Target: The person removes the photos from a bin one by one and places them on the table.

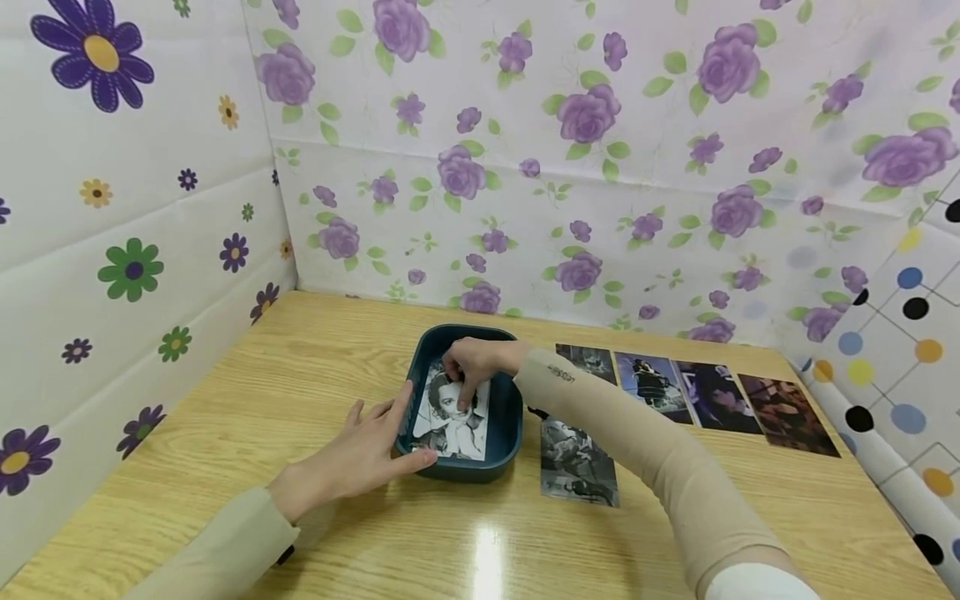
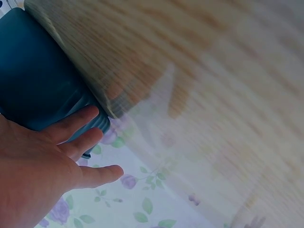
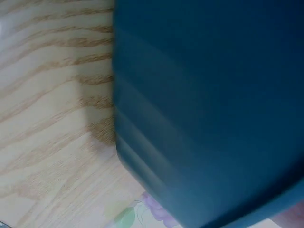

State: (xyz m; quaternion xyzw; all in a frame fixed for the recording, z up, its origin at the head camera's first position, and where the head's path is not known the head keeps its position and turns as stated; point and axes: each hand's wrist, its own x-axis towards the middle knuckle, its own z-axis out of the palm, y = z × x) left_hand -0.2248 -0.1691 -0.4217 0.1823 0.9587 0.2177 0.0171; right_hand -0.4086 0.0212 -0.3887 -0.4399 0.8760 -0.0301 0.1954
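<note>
A dark teal bin [image 1: 504, 433] stands on the table, with a black-and-white photo print [image 1: 457, 437] of a person lying inside it. My right hand [image 1: 477, 360] reaches into the bin from the right. Its fingers are curled at the print's upper part and its thumb lies on the picture. In the right wrist view the bin's outer wall [image 3: 199, 104] hides most of this hand. Against the bin's left side rests my left hand [image 1: 352, 454], fingers straight and spread, thumb along the near rim. The left wrist view shows those fingers [image 2: 78, 126] touching the outer wall.
To the right, several prints lie in a slanting row, among them a bluish one [image 1: 654, 387], a purple one [image 1: 716, 396] and a reddish one [image 1: 787, 412]. A grey print [image 1: 577, 462] lies nearer, partly under my right forearm. Flowered sheets [image 1: 525, 167] wall the table's back and left.
</note>
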